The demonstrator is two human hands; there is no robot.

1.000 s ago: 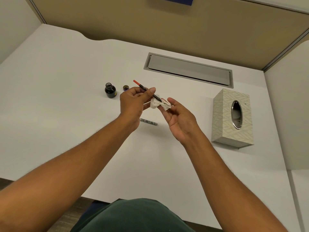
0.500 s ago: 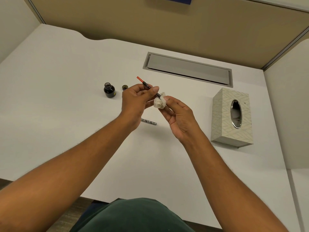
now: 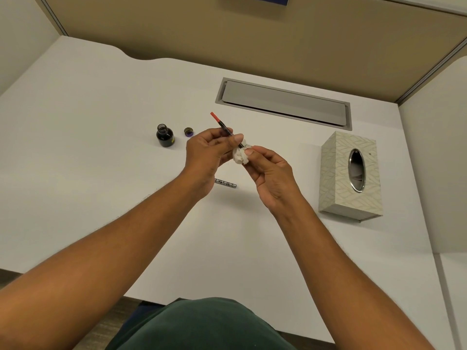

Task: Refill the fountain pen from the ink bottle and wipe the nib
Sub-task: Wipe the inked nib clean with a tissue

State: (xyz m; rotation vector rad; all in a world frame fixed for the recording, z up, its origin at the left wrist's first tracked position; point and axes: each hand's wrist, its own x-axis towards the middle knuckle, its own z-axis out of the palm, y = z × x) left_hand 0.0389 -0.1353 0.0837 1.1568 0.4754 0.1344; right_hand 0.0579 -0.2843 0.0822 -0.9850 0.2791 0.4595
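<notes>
The left hand pinched the fountain pen between thumb and fingertips, its red end angled up and away beyond the knuckles. The nib end ran down past the thumb into a crumpled tissue, which the right hand squeezed closed between thumb and forefinger. The nib itself was hidden inside the wad. The open ink bottle and its cap stood just beyond the left hand's fingers, and the pen's barrel lay under that wrist.
</notes>
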